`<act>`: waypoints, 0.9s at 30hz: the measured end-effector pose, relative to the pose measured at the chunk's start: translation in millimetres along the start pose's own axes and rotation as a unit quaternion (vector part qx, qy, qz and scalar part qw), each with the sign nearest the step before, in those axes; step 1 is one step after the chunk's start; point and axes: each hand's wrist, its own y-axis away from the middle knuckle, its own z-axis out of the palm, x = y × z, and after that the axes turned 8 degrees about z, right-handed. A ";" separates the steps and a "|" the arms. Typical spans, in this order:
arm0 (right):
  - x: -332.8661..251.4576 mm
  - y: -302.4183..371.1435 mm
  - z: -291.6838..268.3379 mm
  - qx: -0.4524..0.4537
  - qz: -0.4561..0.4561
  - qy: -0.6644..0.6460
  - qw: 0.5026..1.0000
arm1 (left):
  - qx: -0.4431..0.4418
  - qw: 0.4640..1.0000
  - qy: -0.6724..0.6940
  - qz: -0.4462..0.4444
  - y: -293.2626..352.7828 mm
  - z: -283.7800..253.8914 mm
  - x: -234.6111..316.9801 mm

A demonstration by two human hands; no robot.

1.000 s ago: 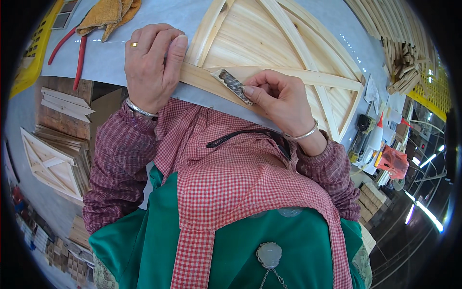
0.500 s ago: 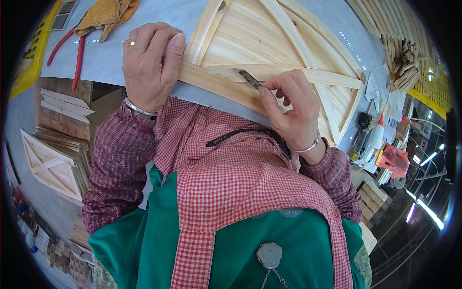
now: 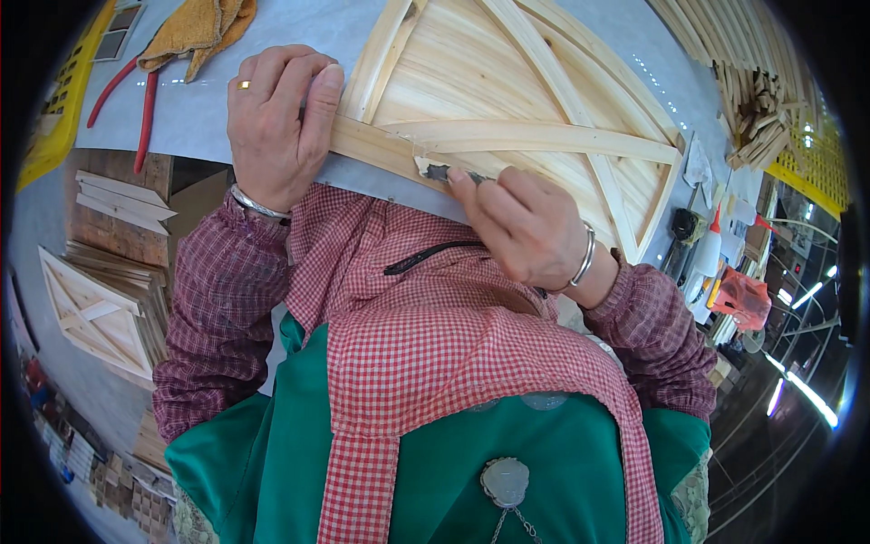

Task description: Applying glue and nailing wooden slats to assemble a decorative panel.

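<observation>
A pale wooden panel (image 3: pixel 462 74) with crossing slats and a curved far edge lies on the table in front of me. My left hand (image 3: pixel 276 122) is closed around the left end of its near rail, thumb uppermost. In my right hand (image 3: pixel 526 222) is a small dark flat blade (image 3: pixel 437 171), pinched between thumb and fingers. A dab of pale material shows at the blade's tip, which meets the rail near its middle. Most of the blade's rear part is hidden by my fingers.
Red-handled pliers (image 3: pixel 148 122) and a tan work glove (image 3: pixel 198 34) lie at the far left. Thin wooden strips (image 3: pixel 761 109) pile up at the far right. White glue bottles (image 3: pixel 710 247) stand to the right. More panels (image 3: pixel 95 313) lean at the lower left.
My right hand has moved left and nearer to me, turning palm down, and the blade has swung to lie flatter against the rail. My left hand has hardly moved.
</observation>
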 end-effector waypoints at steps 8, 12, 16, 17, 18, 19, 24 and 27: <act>-4.4 -6.0 10.8 0.025 0.006 0.003 1.000 | -0.006 1.000 0.000 -0.004 -1.3 0.6 2.4; -1.7 -9.6 16.2 0.046 0.024 0.000 0.999 | -0.004 1.000 -0.006 0.004 -0.5 -0.1 0.7; -12.1 -20.8 24.4 0.063 0.016 -0.010 0.998 | 0.005 1.000 -0.001 0.008 -2.6 0.2 2.0; -13.8 -23.1 25.7 0.065 0.008 -0.017 0.998 | -0.010 1.000 -0.002 0.000 -2.1 -1.6 3.0; -12.9 -23.4 24.4 0.066 0.008 -0.017 0.998 | -0.024 1.000 -0.002 -0.008 -1.6 -3.3 3.9; -10.8 -23.4 21.6 0.062 0.003 -0.018 0.998 | -0.039 0.999 -0.002 -0.016 -1.5 -4.2 4.2; -8.5 -26.0 20.7 0.056 0.000 -0.014 0.998 | -0.038 0.999 -0.001 -0.020 -1.6 -5.0 5.2; -12.7 -27.5 21.4 0.055 0.001 -0.022 0.998 | -0.030 0.999 0.001 -0.015 -2.5 -4.1 5.0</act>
